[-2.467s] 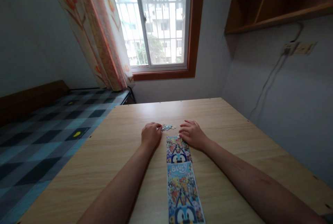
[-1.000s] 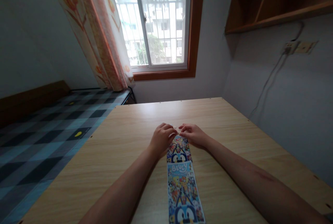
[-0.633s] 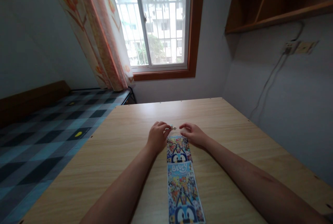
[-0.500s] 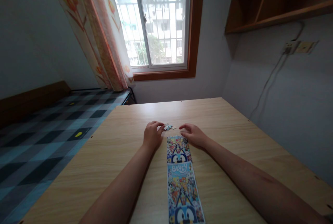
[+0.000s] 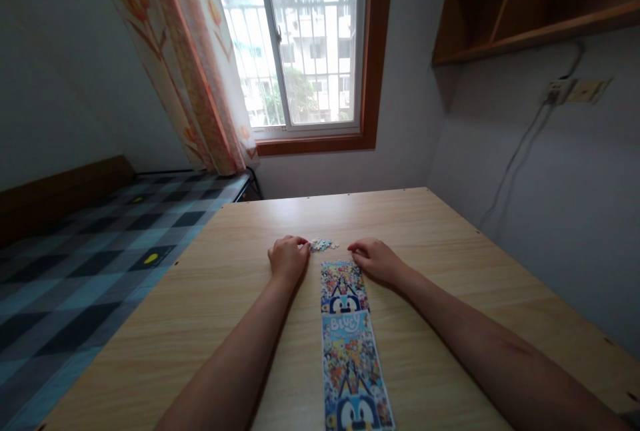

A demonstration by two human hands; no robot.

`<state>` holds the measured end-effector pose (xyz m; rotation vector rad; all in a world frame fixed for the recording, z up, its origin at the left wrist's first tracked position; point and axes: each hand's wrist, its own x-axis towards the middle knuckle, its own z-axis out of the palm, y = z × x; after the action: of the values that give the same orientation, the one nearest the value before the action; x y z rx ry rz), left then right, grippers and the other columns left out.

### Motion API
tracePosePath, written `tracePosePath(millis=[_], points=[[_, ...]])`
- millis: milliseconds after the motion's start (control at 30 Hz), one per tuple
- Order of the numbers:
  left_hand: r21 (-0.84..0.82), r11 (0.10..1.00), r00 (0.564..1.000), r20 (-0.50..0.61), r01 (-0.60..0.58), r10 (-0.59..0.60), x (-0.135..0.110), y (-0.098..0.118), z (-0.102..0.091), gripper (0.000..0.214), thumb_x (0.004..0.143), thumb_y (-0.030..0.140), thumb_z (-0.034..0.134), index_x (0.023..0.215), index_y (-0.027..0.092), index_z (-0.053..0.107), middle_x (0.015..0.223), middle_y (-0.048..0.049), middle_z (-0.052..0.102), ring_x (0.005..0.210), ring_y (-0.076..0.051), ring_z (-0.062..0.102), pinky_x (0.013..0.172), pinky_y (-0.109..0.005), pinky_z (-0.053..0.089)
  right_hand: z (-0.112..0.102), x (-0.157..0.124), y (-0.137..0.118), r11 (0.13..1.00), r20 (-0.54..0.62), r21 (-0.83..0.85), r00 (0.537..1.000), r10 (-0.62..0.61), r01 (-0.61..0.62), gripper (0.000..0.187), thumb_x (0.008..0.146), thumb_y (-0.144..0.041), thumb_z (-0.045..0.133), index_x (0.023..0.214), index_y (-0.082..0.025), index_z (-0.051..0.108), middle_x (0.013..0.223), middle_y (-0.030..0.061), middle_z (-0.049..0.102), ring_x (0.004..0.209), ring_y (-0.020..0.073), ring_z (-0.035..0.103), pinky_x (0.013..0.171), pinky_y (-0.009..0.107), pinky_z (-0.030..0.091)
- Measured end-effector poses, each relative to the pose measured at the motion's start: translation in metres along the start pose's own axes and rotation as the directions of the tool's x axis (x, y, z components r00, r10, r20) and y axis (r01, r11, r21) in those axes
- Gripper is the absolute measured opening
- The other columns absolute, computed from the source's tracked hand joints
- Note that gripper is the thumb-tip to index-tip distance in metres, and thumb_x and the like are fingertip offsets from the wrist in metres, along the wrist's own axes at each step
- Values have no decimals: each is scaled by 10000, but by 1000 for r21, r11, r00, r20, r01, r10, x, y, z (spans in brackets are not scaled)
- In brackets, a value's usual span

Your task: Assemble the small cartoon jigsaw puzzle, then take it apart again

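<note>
A long, narrow, colourful puzzle strip with blue cartoon dogs lies on the wooden table, running away from me. Just beyond its far end sits a small heap of loose puzzle pieces. My left hand rests knuckles up to the left of the heap, fingers curled, fingertips at the heap's edge. My right hand lies at the strip's far right corner, fingers bent and pressed down on the table. What either hand holds is hidden.
A bed with a blue checked cover stands to the left of the table. A window with a patterned curtain is ahead. A wooden shelf hangs at upper right, above a wall socket with a cable.
A second ago both hands met pinched together over the strip's far end. They have since drawn apart, the left hand moving left beside the loose pieces, the right staying by the strip's corner.
</note>
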<state>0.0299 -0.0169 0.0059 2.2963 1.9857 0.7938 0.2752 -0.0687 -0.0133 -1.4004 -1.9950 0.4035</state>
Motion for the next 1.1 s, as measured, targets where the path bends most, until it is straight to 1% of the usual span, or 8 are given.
tracePosePath(millis=[133, 267, 400, 500, 600, 733, 967, 1100], points=[[12, 1000, 1000, -5, -28, 28, -2, 2, -3, 209, 886, 354, 605, 884, 250, 786, 1018, -63, 742, 1010, -284, 634, 895, -414, 439, -13, -2, 0, 993, 80, -114, 996, 33, -24, 261, 890, -246, 572, 1053, -167, 760, 974, 86, 754, 892, 208, 665, 824, 296, 467], [63, 977, 978, -21, -206, 207, -8, 8, -13, 214, 924, 313, 574, 900, 237, 772, 1012, -70, 727, 970, -253, 627, 875, -379, 448, -21, -5, -7, 984, 155, -179, 987, 34, -6, 250, 912, -271, 566, 1021, -169, 766, 990, 96, 739, 898, 197, 650, 816, 275, 443], [53, 900, 897, 124, -432, 424, -18, 22, -23, 218, 959, 290, 544, 909, 239, 750, 961, -52, 719, 890, -201, 641, 794, -305, 469, -20, -10, -16, 967, 210, -250, 978, 6, 48, 203, 906, -304, 605, 877, -170, 755, 923, 87, 691, 876, 183, 618, 802, 259, 414], [48, 853, 838, 222, -519, 498, -24, 31, -25, 174, 945, 279, 569, 960, 250, 740, 998, -48, 720, 952, -205, 641, 808, -298, 480, -16, -12, -22, 954, 200, -292, 980, -14, 74, 184, 890, -314, 634, 885, -172, 751, 945, 86, 674, 925, 191, 609, 827, 259, 404], [69, 842, 818, 288, -536, 497, -30, 33, -24, 167, 896, 255, 614, 1017, 232, 727, 1056, -68, 715, 1009, -231, 627, 839, -321, 491, -13, -12, -26, 952, 207, -297, 978, -9, 72, 180, 886, -298, 635, 935, -175, 757, 955, 84, 674, 932, 192, 610, 832, 259, 406], [34, 842, 805, 319, -538, 501, -31, 29, -21, 155, 896, 262, 580, 883, 221, 729, 991, -81, 706, 962, -233, 627, 853, -335, 492, -12, -10, -27, 961, 210, -273, 978, 14, 44, 205, 878, -278, 636, 1005, -177, 761, 971, 90, 685, 933, 198, 618, 834, 265, 417], [-73, 888, 829, 330, -455, 452, -27, 27, -17, 108, 848, 228, 622, 856, 225, 729, 963, -89, 691, 947, -250, 622, 844, -344, 475, -7, -7, -14, 988, 152, -157, 988, 17, 7, 188, 819, -256, 698, 971, -165, 761, 911, 79, 678, 882, 199, 613, 815, 282, 436], [-106, 887, 824, 333, -450, 458, -26, 25, -15, 111, 843, 231, 624, 888, 222, 725, 985, -87, 680, 975, -247, 610, 865, -337, 465, -4, -7, -11, 994, 114, -113, 993, 15, -2, 139, 813, -218, 695, 933, -165, 742, 900, 66, 660, 855, 180, 596, 797, 275, 431]])
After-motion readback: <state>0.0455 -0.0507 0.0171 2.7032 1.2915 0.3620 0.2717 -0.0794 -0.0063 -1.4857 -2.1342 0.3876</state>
